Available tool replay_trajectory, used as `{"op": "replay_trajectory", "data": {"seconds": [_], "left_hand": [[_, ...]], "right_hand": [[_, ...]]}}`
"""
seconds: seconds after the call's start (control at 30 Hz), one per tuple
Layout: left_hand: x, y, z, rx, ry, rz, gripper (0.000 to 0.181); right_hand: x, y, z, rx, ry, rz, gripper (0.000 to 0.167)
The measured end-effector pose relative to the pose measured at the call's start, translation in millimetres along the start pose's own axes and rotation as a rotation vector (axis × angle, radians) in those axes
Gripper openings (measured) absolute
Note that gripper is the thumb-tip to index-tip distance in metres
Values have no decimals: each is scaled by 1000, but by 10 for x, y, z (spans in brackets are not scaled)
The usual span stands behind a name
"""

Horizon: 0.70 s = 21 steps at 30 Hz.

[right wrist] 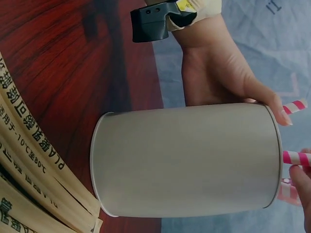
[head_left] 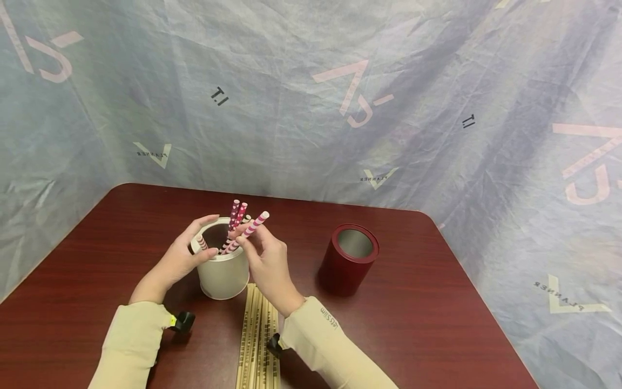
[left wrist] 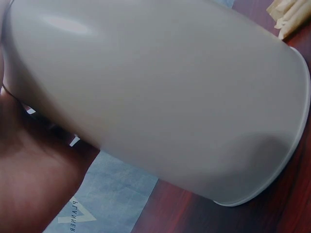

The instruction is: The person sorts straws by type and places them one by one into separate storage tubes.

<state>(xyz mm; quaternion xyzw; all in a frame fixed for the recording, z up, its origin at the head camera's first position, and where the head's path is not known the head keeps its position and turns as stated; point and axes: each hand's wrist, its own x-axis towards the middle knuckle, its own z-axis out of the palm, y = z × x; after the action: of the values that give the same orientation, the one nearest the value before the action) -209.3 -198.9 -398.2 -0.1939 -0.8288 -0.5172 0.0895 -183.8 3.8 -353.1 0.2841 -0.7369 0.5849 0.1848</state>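
An off-white canister [head_left: 223, 278] stands upright on the table with several patterned paper straws in it. My left hand [head_left: 180, 259] grips it near the top, thumb at the near side of the rim and fingers round the far side. My right hand [head_left: 269, 265] pinches a pink-and-white striped straw [head_left: 263, 217], which leans right with its lower end inside the canister. Two dotted straws [head_left: 235, 208] stand behind that one. Another striped straw [head_left: 201, 241] leans by the left thumb. In the right wrist view the canister wall hides the straws' lower parts.
A dark red canister [head_left: 347, 270] with an open top stands to the right. Long paper-wrapped packets [head_left: 257, 335] with printed characters lie in front of the off-white canister, under the right forearm. A grey printed curtain [head_left: 291, 108] hangs behind the brown table [head_left: 413, 324].
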Motion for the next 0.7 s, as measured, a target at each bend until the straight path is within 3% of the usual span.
{"op": "replay_trajectory", "data": {"seconds": [0.17,0.7], "left_hand": [[3,4,0,-23,0,0,68],[7,0,11,-44,7,18,67]], "right_hand": [[3,21,15,-38,-19,58,20],[16,34,56,-44,-18,122,21]]}}
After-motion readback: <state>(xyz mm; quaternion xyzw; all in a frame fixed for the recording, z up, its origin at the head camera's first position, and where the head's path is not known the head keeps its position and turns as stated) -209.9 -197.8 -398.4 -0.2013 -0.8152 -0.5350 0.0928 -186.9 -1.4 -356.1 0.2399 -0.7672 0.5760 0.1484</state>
